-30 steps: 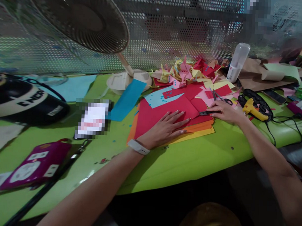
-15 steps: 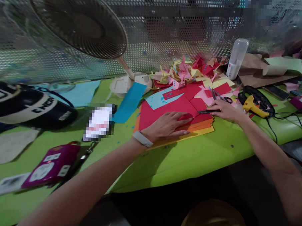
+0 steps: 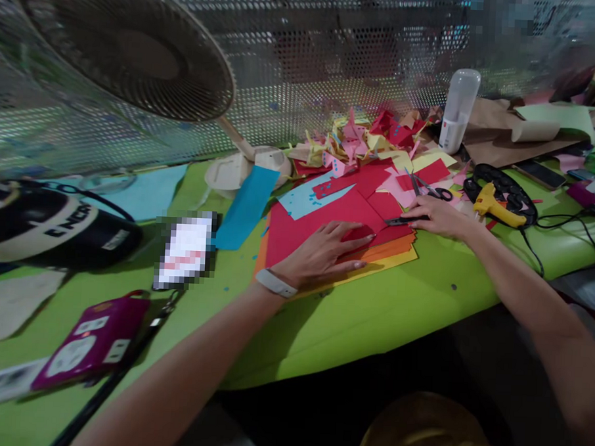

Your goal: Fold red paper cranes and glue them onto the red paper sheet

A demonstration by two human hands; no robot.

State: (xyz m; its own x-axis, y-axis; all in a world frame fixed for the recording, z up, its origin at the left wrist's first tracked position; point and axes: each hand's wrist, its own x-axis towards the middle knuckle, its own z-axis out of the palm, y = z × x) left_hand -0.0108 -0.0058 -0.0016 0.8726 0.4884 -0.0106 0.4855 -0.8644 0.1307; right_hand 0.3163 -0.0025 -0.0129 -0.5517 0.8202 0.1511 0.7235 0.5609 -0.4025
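While tool (image 3: 401, 221) points L, crosswise, in RH (image 3: 442, 217)

Glossy green surface (image 3: 372, 325), rounded down at the near edge. Along the far edge, left to right: a light blue sheet (image 3: 155, 194), a pale fan base (image 3: 219, 175), a heap of coloured scraps (image 3: 350, 136), then brown paper (image 3: 493, 143). Between the heap and the near edge, a flat stack of red, orange and yellow paper (image 3: 297, 223). Toward the left end, a black flask (image 3: 65, 226), a greyish sheet (image 3: 18, 306) and, closer to the near edge, a purple case (image 3: 92, 339). Toward the right end, a black tray (image 3: 518, 193) and a dark phone (image 3: 541, 173).
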